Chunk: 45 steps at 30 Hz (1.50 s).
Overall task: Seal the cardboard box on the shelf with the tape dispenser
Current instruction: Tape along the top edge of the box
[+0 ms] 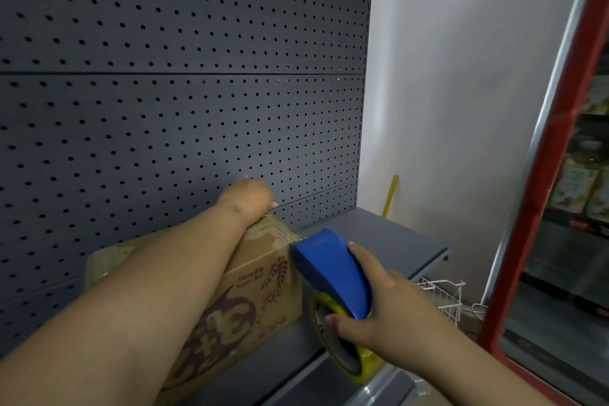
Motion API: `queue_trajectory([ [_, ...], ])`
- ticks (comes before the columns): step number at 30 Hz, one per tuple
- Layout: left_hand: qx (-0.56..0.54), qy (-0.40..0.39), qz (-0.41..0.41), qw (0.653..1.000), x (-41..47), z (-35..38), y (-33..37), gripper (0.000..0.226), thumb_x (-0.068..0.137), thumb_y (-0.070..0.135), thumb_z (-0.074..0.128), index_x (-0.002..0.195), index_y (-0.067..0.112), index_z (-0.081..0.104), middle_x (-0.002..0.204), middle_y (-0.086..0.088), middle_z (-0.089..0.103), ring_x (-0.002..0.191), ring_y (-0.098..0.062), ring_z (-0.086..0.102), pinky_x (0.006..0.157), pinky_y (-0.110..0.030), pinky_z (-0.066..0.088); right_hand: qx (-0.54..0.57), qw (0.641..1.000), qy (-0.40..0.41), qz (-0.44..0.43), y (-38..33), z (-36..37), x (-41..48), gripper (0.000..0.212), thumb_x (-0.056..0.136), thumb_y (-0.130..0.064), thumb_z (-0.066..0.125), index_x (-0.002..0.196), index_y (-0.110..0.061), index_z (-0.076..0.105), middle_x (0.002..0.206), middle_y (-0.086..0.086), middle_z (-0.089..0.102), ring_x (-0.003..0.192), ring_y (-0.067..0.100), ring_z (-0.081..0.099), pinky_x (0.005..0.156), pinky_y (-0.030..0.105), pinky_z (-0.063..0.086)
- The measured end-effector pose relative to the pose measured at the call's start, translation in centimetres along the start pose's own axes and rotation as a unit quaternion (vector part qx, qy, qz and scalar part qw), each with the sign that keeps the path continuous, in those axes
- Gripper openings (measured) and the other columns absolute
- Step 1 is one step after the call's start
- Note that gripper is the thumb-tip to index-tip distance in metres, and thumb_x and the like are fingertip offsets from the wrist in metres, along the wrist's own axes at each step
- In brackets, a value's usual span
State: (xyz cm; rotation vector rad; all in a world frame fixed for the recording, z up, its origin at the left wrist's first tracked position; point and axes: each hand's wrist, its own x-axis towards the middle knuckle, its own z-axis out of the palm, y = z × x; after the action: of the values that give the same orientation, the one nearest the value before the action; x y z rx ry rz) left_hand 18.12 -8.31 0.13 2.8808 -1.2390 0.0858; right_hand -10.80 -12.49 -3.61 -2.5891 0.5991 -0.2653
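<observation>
A brown printed cardboard box (250,287) sits on the grey metal shelf (389,234), close against the dark perforated back panel (184,92). The left hand (247,196) reaches over the box and presses on its far top edge; whether its fingers are curled or flat cannot be told from here. The right hand (375,310) is wrapped around the blue plastic tape dispenser (333,270) with its yellow tape roll (342,339), the dispenser's nose touching the box's right end near the top corner.

This looks like the anchoring of a strip on the end face. To do it well, the nose should stay pressed flat to the cardboard, then travel up over the corner and along the top seam, while the left hand holds the box steady against the pull.
</observation>
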Motion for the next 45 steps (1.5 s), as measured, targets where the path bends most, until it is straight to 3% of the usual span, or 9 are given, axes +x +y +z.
queue_trajectory([
  [2,-0.063,0.010,0.051,0.997,-1.0,-0.5,0.9,0.036,0.098,0.027,0.037,0.125,0.012,0.055,0.131,-0.010,0.053,0.125,-0.027,0.047,0.110,-0.037,0.030,0.003,1.000,0.008,-0.008,0.4,0.3,0.0,0.097,0.073,-0.062,0.062,0.144,-0.040,0.000,0.109,0.000,0.047,0.089,0.014,0.048,0.072,0.020,0.038],
  [5,-0.096,-0.027,0.136,0.986,-3.9,-1.3,1.9,0.037,0.098,0.033,0.034,0.125,0.024,0.057,0.131,0.006,0.056,0.118,-0.015,0.052,0.101,-0.032,0.040,0.012,1.000,0.019,-0.017,0.9,0.5,0.2,0.095,0.073,-0.060,0.063,0.144,-0.039,0.003,0.114,0.002,0.052,0.089,0.016,0.049,0.070,0.021,0.038],
  [9,-0.087,-0.056,0.162,0.981,-6.2,0.1,1.5,0.041,0.097,0.042,0.024,0.121,0.034,0.057,0.133,0.010,0.054,0.123,-0.010,0.047,0.105,-0.032,0.032,0.011,0.999,0.028,-0.023,1.2,0.5,0.4,0.096,0.072,-0.061,0.062,0.145,-0.037,0.005,0.117,0.003,0.052,0.092,0.017,0.052,0.074,0.025,0.042],
  [15,-0.045,-0.032,0.134,0.989,-6.6,0.5,2.4,0.049,0.096,0.047,0.023,0.131,0.026,0.050,0.142,0.002,0.046,0.132,-0.016,0.037,0.110,-0.034,0.023,-0.026,1.000,-0.010,-0.016,0.4,-0.2,0.4,0.094,0.069,-0.063,0.063,0.139,-0.054,0.001,0.108,0.003,0.045,0.092,0.020,0.054,0.083,0.032,0.049],
  [18,-0.053,-0.037,0.126,0.990,-6.3,0.6,2.6,0.043,0.097,0.039,0.027,0.123,0.022,0.056,0.137,-0.001,0.051,0.126,-0.017,0.043,0.105,-0.034,0.030,-0.026,0.999,-0.004,-0.019,0.5,-0.6,0.1,0.090,0.071,-0.050,0.062,0.140,-0.056,0.003,0.103,0.001,0.044,0.086,0.018,0.053,0.081,0.033,0.051],
  [23,-0.056,-0.044,0.118,0.990,-6.3,0.5,2.9,0.038,0.097,0.037,0.028,0.109,0.018,0.059,0.124,-0.005,0.056,0.108,-0.016,0.048,0.095,-0.032,0.035,-0.034,0.999,0.001,-0.039,1.3,-0.9,-1.3,0.090,0.071,-0.052,0.062,0.139,-0.057,0.003,0.099,-0.001,0.044,0.084,0.015,0.053,0.079,0.029,0.050],
  [31,-0.039,-0.040,0.109,0.992,-6.6,0.4,3.0,0.041,0.096,0.041,0.027,0.112,0.020,0.059,0.130,-0.004,0.054,0.117,-0.019,0.047,0.097,-0.034,0.033,-0.112,0.992,-0.011,-0.058,1.6,-1.0,-3.2,0.092,0.070,-0.057,0.057,0.138,-0.056,-0.004,0.098,0.000,0.042,0.086,0.018,0.054,0.080,0.033,0.053],
  [41,-0.052,-0.032,0.106,0.993,-6.4,0.6,3.0,0.044,0.097,0.038,0.028,0.125,0.019,0.055,0.138,-0.004,0.051,0.125,-0.019,0.043,0.105,-0.034,0.029,-0.192,0.980,-0.016,-0.052,0.0,-2.1,1.5,0.079,0.074,-0.049,0.060,0.143,-0.046,0.022,0.098,0.003,0.046,0.087,0.023,0.053,0.071,0.030,0.045],
  [45,-0.069,-0.031,0.117,0.990,-6.5,0.7,2.8,0.041,0.097,0.037,0.029,0.117,0.019,0.059,0.130,-0.004,0.055,0.113,-0.016,0.047,0.097,-0.031,0.031,-0.211,0.976,-0.014,-0.056,-0.3,-3.3,2.4,0.077,0.073,-0.050,0.062,0.141,-0.046,0.026,0.092,0.000,0.044,0.083,0.022,0.049,0.069,0.029,0.043],
])
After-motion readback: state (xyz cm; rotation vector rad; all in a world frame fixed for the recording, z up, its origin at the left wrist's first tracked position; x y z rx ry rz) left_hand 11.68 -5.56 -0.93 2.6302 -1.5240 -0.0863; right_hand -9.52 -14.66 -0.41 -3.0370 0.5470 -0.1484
